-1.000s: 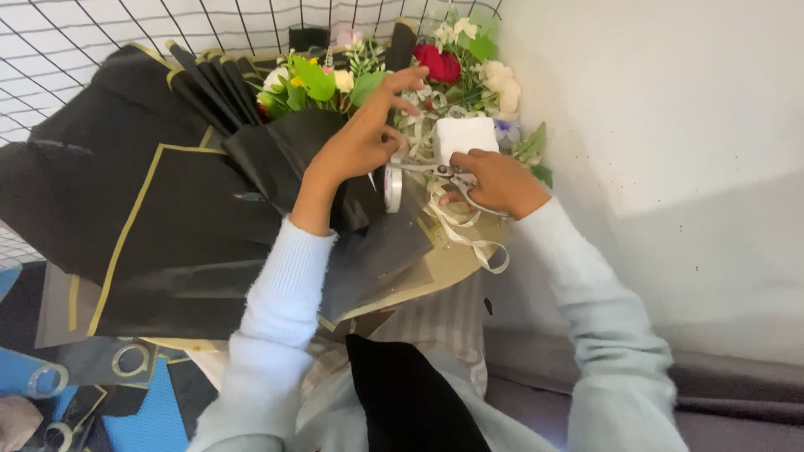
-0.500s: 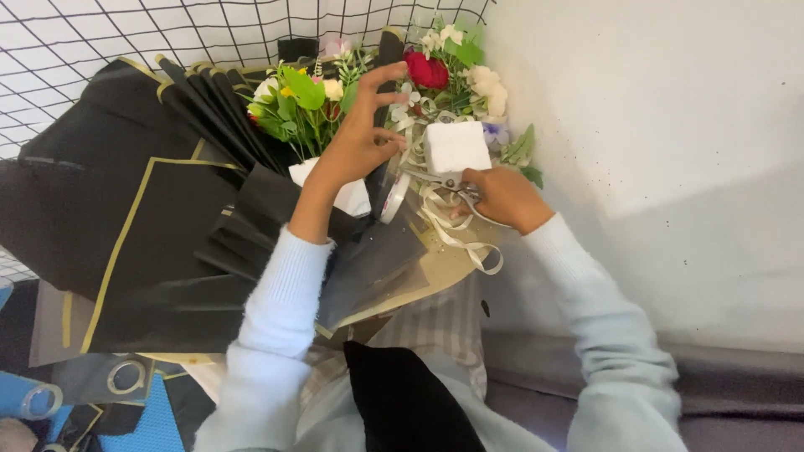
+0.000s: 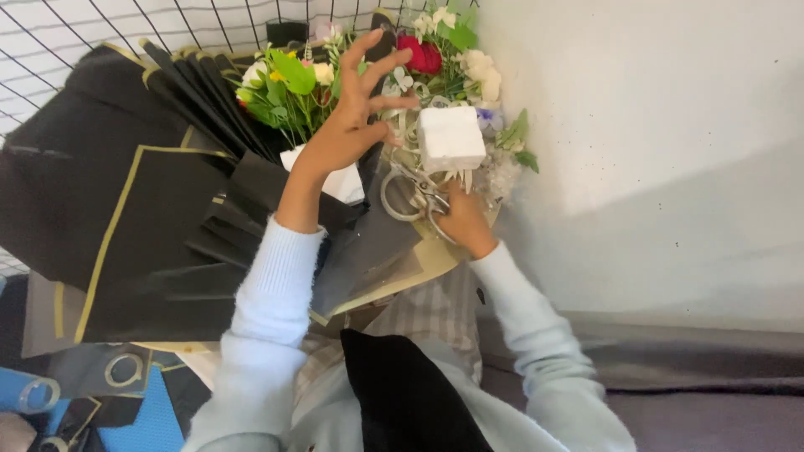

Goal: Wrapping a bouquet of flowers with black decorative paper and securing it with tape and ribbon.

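The left hand (image 3: 352, 125) has opened its fingers wide over the bouquet (image 3: 368, 75) in the black wrapping paper (image 3: 134, 218), while the right hand (image 3: 461, 222) now grips the ribbon (image 3: 402, 197) by the white card (image 3: 450, 138)

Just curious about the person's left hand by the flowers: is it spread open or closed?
Spread open: the left hand has its fingers fanned apart over the bouquet, gripping nothing visible.

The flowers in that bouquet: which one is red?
The red flower near the top, just right of the left hand's fingertips. The others nearby are white or cream, with green leaves at left.
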